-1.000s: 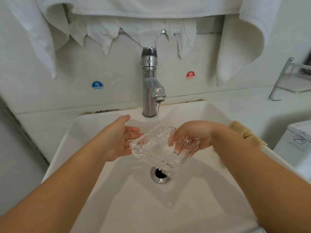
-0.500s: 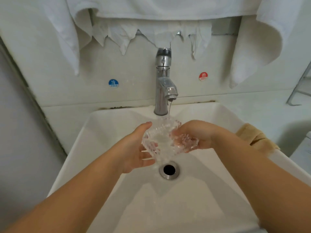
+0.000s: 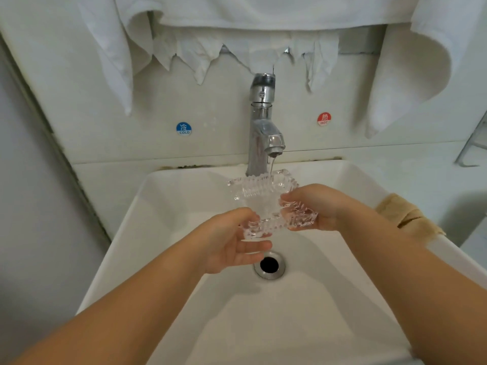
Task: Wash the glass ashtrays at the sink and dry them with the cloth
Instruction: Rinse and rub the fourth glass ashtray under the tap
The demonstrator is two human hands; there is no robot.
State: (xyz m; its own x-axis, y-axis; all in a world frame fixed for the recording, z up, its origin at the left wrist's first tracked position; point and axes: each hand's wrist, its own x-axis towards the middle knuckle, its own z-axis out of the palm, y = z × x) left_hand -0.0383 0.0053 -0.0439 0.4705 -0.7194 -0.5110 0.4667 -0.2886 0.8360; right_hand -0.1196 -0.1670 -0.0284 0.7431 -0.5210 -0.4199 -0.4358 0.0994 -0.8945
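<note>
A square cut-glass ashtray [image 3: 261,196] is held tilted over the white sink [image 3: 168,206], its far rim under the thin stream from the chrome tap [image 3: 263,127]. My left hand [image 3: 232,243] holds its near left corner, thumb on top and fingers beneath. My right hand [image 3: 313,206] grips the right side, fingers curled round the glass edge. A tan cloth [image 3: 405,214] lies on the sink's right rim.
The drain [image 3: 269,264] sits in the basin below the hands. White towels [image 3: 405,75] hang along the wall above the tap. Cold [image 3: 183,128] and hot [image 3: 324,119] stickers flank the tap. A metal rack [image 3: 474,143] stands at the right edge.
The ashtray has moved up and back until its far rim sits under the running water. My left hand went from open beside it to holding its near corner.
</note>
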